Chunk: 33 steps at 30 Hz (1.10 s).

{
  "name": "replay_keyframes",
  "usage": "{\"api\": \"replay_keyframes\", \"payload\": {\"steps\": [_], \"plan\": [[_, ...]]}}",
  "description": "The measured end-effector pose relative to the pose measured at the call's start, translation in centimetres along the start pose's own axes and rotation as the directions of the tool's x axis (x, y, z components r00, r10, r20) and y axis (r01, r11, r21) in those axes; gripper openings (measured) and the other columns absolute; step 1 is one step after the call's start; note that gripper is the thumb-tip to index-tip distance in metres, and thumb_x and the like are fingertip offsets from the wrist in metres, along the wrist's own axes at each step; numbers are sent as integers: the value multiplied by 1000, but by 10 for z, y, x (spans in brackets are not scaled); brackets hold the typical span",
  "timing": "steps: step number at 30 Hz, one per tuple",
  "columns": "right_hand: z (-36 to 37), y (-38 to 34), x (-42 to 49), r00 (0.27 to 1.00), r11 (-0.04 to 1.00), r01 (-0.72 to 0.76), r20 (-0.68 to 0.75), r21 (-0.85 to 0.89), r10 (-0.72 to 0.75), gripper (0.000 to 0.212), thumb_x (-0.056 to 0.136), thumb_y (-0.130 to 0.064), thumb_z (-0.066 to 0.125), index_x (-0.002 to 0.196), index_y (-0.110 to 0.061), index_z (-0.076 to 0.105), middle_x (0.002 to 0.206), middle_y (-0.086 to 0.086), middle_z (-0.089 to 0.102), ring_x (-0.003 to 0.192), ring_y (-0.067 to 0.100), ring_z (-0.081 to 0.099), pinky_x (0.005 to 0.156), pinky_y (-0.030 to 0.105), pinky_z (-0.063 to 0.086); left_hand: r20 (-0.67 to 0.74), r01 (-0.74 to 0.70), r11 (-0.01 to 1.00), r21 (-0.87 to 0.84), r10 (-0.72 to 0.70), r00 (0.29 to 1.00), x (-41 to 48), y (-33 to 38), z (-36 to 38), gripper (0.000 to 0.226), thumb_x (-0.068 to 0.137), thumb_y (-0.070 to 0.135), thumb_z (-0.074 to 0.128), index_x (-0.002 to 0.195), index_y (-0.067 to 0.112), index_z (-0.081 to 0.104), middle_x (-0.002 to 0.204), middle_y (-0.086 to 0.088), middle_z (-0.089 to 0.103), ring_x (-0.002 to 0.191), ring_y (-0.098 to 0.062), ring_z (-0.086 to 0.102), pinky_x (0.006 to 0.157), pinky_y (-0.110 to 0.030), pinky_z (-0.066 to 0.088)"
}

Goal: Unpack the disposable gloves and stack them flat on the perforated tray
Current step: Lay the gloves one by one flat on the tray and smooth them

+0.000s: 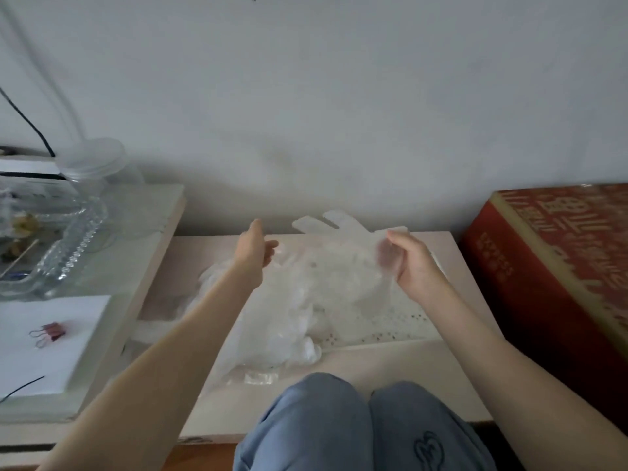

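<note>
In the head view the task looked only partly done: a crumpled pile point(292, 314) of gloves lay on the tray point(390, 321) on the bench point(373, 379), not yet flat. One glove point(343, 232) was held above it. The right hand point(413, 263) had its grip clamped on the glove's edge; the left hand point(256, 253) was beside it, its grip I cannot tell. The glove's fingers pointed toward the wall point(339, 96), a little left, long axis near to far

home room, glass jar point(98, 168), red gift box point(557, 266)
</note>
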State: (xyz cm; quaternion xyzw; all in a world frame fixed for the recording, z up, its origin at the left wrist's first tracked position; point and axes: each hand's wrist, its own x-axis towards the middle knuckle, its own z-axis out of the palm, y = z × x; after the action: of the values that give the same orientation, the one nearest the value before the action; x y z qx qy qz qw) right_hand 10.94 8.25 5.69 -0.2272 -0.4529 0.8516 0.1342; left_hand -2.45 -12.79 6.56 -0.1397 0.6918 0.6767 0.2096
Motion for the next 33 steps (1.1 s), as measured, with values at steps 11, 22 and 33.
{"api": "replay_keyframes", "payload": {"steps": [11, 22, 33], "plan": [[-7, -15, -9, 981, 995, 46, 193, -90, -28, 58, 102, -46, 24, 106, 0, 59, 100, 7, 65, 96, 15, 64, 82, 23, 49, 718, -325, 906, 270, 35, 695, -82, -14, 112, 44, 86, 40, 66, 122, 17, 56, 120, 0, 63, 109, -12, 59, 93, -34, 47], [-53, -17, 2, 997, 853, -11, 65, -522, 52, 70, 72, -45, 65, 137, -30, 46, 132, -14, 50, 123, 2, 43, 103, 27, 30, 657, 93, 996, 11, -77, 750, -53, -27, 103, 34, 85, -8, 28, 61, 9, 45, 52, 0, 48, 51, -14, 50, 58, -22, 47], [-62, -14, 0, 987, 869, -35, 119, -493, 107, 17, 89, -22, 65, 82, -7, 66, 70, 4, 62, 55, 8, 49, 61, 21, 42, 748, 155, 952, 264, -303, 590, -28, -43, 81, 18, 90, 10, 42, 82, 5, 57, 79, -14, 62, 75, -29, 63, 75, -35, 51]]}}
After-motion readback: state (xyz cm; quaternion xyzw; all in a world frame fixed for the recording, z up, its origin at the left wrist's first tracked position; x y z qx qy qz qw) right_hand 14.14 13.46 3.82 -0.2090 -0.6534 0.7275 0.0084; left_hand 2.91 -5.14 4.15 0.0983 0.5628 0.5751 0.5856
